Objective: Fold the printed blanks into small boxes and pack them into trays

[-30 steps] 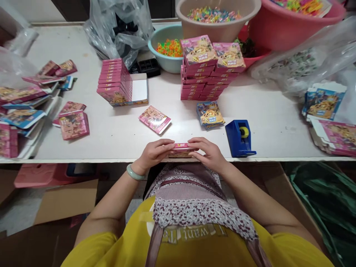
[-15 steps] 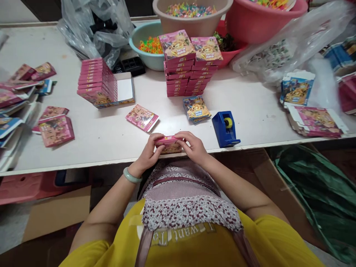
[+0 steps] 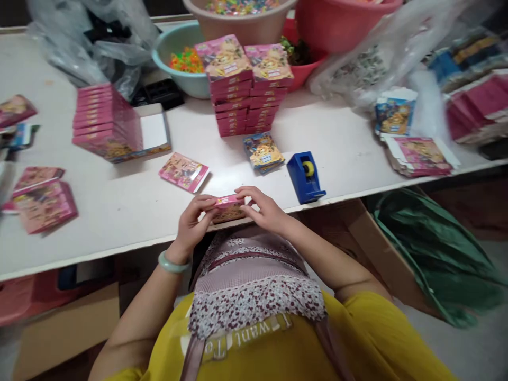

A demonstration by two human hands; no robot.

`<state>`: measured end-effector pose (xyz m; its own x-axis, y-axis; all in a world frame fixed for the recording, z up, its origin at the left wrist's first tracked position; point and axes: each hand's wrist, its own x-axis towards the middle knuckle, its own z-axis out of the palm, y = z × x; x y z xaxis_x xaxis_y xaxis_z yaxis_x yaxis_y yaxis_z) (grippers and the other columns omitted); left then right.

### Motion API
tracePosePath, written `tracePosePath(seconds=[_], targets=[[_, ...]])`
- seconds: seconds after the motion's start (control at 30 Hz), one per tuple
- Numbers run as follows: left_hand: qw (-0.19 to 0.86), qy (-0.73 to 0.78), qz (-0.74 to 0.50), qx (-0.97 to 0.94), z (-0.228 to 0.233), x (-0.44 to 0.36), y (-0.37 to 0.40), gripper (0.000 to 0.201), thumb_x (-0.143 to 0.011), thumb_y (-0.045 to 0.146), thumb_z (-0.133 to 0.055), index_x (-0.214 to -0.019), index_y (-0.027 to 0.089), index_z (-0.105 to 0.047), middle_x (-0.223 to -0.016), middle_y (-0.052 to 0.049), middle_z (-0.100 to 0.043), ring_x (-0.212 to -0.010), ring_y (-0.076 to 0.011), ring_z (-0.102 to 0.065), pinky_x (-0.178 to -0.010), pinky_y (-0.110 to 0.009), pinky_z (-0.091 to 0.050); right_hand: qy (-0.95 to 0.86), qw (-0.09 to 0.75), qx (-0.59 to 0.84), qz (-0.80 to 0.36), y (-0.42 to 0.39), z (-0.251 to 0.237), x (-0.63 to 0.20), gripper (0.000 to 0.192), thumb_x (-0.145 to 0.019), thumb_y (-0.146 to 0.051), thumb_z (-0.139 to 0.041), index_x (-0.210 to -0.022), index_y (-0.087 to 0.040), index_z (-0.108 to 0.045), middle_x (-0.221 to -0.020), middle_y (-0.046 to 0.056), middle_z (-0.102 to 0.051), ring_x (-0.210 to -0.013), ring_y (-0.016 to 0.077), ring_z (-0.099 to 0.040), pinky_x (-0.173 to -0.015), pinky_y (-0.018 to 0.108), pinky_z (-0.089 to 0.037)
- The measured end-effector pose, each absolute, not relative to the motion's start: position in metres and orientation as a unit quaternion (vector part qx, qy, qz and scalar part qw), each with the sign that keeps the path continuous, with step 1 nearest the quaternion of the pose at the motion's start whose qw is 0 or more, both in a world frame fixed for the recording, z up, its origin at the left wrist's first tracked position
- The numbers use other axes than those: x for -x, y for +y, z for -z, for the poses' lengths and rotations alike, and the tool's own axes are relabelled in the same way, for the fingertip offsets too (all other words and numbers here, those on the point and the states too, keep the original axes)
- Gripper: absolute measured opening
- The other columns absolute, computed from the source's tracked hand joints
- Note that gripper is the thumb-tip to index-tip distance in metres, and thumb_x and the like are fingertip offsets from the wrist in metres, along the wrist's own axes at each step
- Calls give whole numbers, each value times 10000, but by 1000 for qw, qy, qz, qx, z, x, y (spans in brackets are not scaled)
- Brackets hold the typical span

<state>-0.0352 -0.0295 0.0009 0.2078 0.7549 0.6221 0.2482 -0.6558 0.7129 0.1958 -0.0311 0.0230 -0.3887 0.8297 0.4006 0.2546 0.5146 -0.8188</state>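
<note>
From the head camera, we pinch a small pink box (image 3: 228, 207) at the table (image 3: 119, 211) edge, left hand (image 3: 192, 222) and right hand (image 3: 265, 210) gripping its ends. Filled stacks (image 3: 248, 87) stand behind; flat cartons (image 3: 420, 154) wait, so plenty remains.

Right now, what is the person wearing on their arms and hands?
Both hands, left hand and right hand, are bare, without gloves. A pale green bangle circles the left wrist. The arms are uncovered up to short yellow sleeves.
</note>
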Motion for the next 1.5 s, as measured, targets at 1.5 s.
tracePosePath(seconds=[1.5], targets=[[82,320,-405,-853,-21,18,6,340,-922,184,-539,-1242,244,-636,-957,-64,-646,-813,-144,-615,-671,-258,-510,-675,376,540,-335,11,-18,-177,618,-835,-379,-689,-1402,-216,-504,-702,19,-681,-699,221,-662,-742,390,-572]])
